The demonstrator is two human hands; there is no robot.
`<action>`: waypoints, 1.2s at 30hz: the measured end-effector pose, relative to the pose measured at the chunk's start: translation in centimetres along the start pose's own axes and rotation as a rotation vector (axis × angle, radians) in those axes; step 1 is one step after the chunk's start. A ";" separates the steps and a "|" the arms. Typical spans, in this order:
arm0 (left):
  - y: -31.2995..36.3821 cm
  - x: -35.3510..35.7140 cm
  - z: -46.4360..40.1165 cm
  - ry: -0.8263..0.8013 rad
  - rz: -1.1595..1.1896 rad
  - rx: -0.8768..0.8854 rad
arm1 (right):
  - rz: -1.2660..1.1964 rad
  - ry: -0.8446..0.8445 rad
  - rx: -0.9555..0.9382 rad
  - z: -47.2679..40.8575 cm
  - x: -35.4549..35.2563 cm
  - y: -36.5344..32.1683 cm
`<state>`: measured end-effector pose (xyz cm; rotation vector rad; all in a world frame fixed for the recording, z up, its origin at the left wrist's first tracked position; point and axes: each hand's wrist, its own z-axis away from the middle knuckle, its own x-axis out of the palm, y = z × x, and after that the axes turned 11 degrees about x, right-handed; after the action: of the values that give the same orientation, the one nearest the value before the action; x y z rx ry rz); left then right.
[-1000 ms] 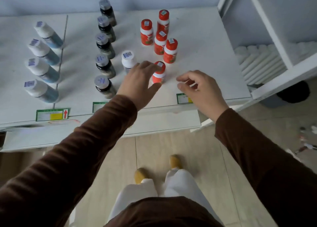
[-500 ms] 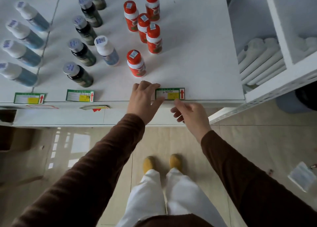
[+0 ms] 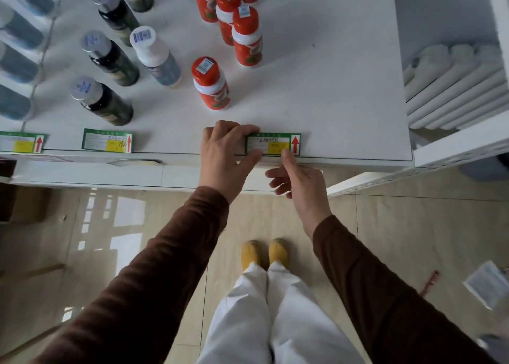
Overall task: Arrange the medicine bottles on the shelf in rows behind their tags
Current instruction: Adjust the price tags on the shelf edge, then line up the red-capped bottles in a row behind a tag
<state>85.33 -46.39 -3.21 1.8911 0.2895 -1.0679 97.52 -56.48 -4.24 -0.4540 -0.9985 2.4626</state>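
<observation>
A green price tag point(image 3: 275, 144) with a red arrow lies at the shelf's front edge. My left hand point(image 3: 225, 148) pinches its left end, bent fingers above it and thumb along its lower edge. My right hand point(image 3: 297, 176) presses its thumb on the tag's bottom edge, with the fingers relaxed below the shelf lip. Behind the tag stands one red bottle point(image 3: 210, 86), and further back a tight cluster of red bottles point(image 3: 246, 35). A white-capped bottle point(image 3: 155, 56) stands beside the row of dark bottles point(image 3: 102, 97).
The white shelf point(image 3: 344, 102) carries a second tag point(image 3: 107, 141) in front of the dark row. A third tag point(image 3: 22, 142) sits in front of blue bottles point(image 3: 13, 69) at the far left. A white radiator point(image 3: 454, 88) shows on the right.
Both hands left the nearest red bottle and came back to the shelf's front edge. My left hand now grips the tag's end and my right thumb has come up onto it.
</observation>
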 end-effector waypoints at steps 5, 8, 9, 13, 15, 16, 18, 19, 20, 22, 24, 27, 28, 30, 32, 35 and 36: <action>-0.2 0.2 -0.2 0.003 0.009 -0.020 | -0.044 -0.026 -0.001 -0.5 0.1 0.0; 0.0 0.2 -0.4 -0.004 0.013 -0.033 | -0.022 -0.048 0.004 -0.7 -0.1 -0.2; 0.0 0.2 -0.4 -0.006 0.014 -0.037 | -0.018 -0.058 0.011 -0.7 -0.1 -0.3; 0.2 0.1 -0.5 -0.008 0.014 -0.051 | -0.009 -0.085 0.021 -0.5 -0.3 -0.7; 0.5 -0.1 -0.5 -0.018 0.005 -0.055 | 0.016 -0.102 0.033 -0.2 -0.5 -1.0; 0.7 -0.2 -0.5 -0.031 -0.002 -0.055 | 0.042 -0.112 0.041 0.1 -0.7 -1.2; 0.9 -0.9 -0.3 -0.062 -0.019 -0.033 | 0.110 -0.142 0.044 0.6 -0.9 -1.8; 0.9 -1.4 0.0 -0.073 -0.022 -0.010 | 0.140 -0.155 0.029 0.9 -1.1 -2.1; 0.9 -2.1 0.3 -0.075 -0.013 0.013 | 0.160 -0.165 -0.003 1.2 -1.1 -2.5; 0.8 -3.8 1.0 -0.048 0.013 0.040 | 0.192 -0.177 -0.109 2.0 -0.9 -3.6; 0.4 -5.8 1.3 -0.010 0.019 0.051 | 0.256 -0.162 -0.230 2.8 -0.1 -5.2; -0.8 -9.2 0.7 0.059 0.015 0.056 | 0.377 -0.093 -0.445 3.6 1.9 -8.4; -1.3 -10.3 0.3 0.079 0.004 0.055 | 0.421 -0.063 -0.526 3.8 2.7 -9.6; -2.7 -12.7 -0.9 0.111 -0.032 0.058 | 0.505 0.001 -0.693 4.1 4.5 -12.0; -4.3 -14.9 -2.5 0.132 -0.058 0.052 | 0.535 0.038 -0.819 4.2 6.5 -14.6; -6.4 -16.8 -5.3 0.119 -0.038 -0.041 | 0.670 0.076 -0.919 3.6 9.6 -18.5; -7.0 -17.0 -6.1 0.098 -0.025 -0.085 | 0.747 0.079 -0.921 3.1 10.7 -19.7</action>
<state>74.60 -33.95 6.98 1.8708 0.4094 -0.9658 92.44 -40.17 10.58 -1.4063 -2.2218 2.3405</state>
